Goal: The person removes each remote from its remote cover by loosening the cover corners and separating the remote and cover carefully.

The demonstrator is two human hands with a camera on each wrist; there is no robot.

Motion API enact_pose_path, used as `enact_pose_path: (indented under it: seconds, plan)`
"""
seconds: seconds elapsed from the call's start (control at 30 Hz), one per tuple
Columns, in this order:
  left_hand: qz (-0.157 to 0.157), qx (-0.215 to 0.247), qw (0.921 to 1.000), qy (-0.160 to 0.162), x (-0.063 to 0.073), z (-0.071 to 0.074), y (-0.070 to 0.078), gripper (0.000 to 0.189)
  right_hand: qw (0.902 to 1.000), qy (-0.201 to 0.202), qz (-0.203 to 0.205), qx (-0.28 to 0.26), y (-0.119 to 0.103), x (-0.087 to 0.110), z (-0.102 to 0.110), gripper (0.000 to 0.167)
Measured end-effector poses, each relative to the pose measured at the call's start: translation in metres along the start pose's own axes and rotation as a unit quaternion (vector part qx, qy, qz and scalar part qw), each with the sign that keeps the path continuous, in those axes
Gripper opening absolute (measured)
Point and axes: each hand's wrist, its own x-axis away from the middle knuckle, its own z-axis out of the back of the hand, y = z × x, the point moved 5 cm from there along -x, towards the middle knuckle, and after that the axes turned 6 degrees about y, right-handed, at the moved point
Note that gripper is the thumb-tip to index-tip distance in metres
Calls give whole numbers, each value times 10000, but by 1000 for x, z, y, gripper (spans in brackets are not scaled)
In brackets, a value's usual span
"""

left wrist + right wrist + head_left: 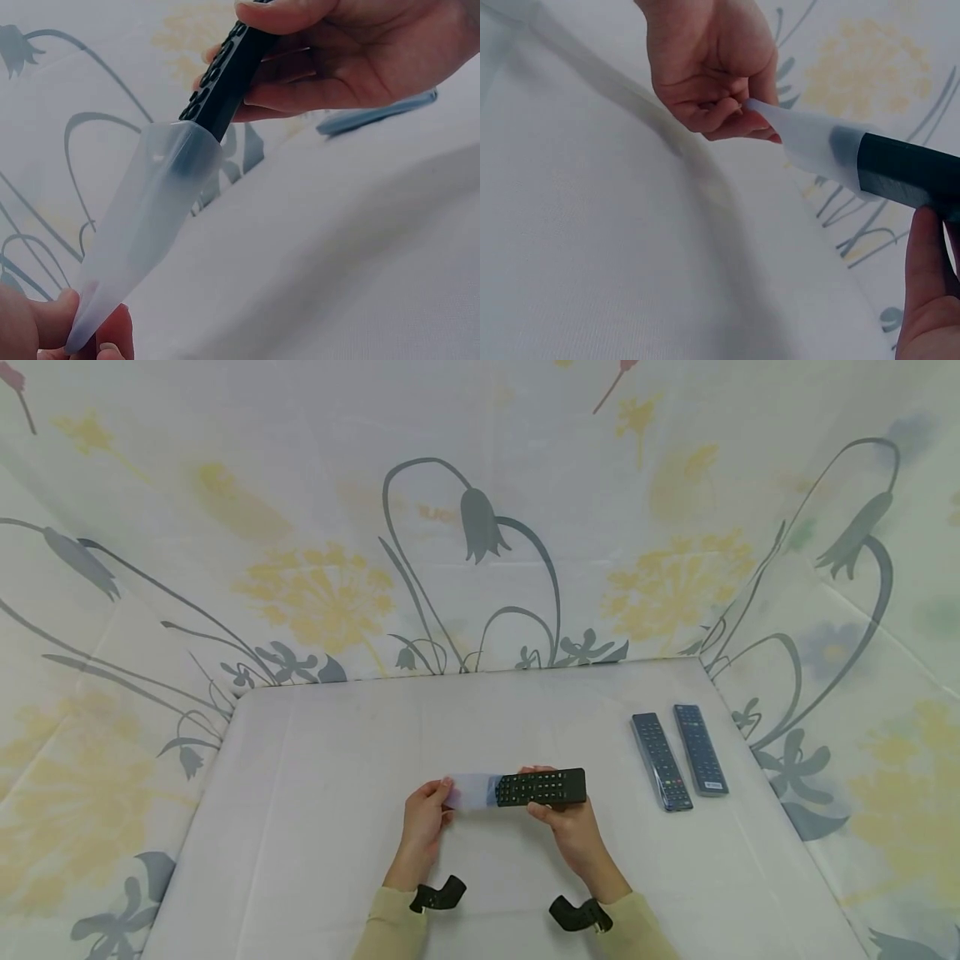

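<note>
A black remote control [543, 787] is held by my right hand [566, 822], thumb on its near edge and fingers around the far side. Its left end sits inside the mouth of a translucent plastic sleeve [150, 202]. My left hand [426, 818] pinches the closed far end of that sleeve between thumb and fingers. In the right wrist view, the dark back of the remote [904, 172] shows, with a short stretch of it inside the sleeve [817, 146]. Both hands hold the two things above the white table.
Two more remotes lie on the white table [315, 860] at the right: one [662, 762] with a shiny cover, and another [701, 750] beside it with a white label. A flower-patterned cloth [322, 510] rises behind the table and at both sides.
</note>
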Motion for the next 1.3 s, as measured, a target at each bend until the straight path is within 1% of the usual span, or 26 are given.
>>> enact_pose_path:
  seconds: [0.07, 0.23, 0.5, 0.67, 0.77, 1.0, 1.13, 1.3]
  plan:
    - [-9, -32, 9999, 98, -7, 1, -8, 21, 10000, 8, 10, 6, -1, 0, 0, 55]
    - [-39, -56, 9997, 216, -9, 2, -11, 20, 10000, 42, 15, 66, -1, 0, 0, 56]
    - [9, 30, 9999, 110, -11, 4, -12, 21, 10000, 59, 11, 69, 1, 0, 2, 56]
    - [-22, 0, 9998, 206, -11, 7, -10, 21, 10000, 50, 28, 75, 1, -1, 4, 55]
    - [-103, 15, 9995, 288, -11, 8, -7, 21, 9999, 102, 10, 112, 1, -1, 7, 54]
    - [-272, 158, 9981, 534, -9, 15, -2, 20, 9997, 203, -147, 73, 3, 0, 9, 56]
    - [-275, 225, 9981, 511, -11, 19, -1, 20, 9993, 284, -225, 22, 3, 1, 9, 58]
    - [-234, 81, 9988, 432, -16, 23, -1, 21, 9983, 413, -403, 18, 4, 1, 10, 64]
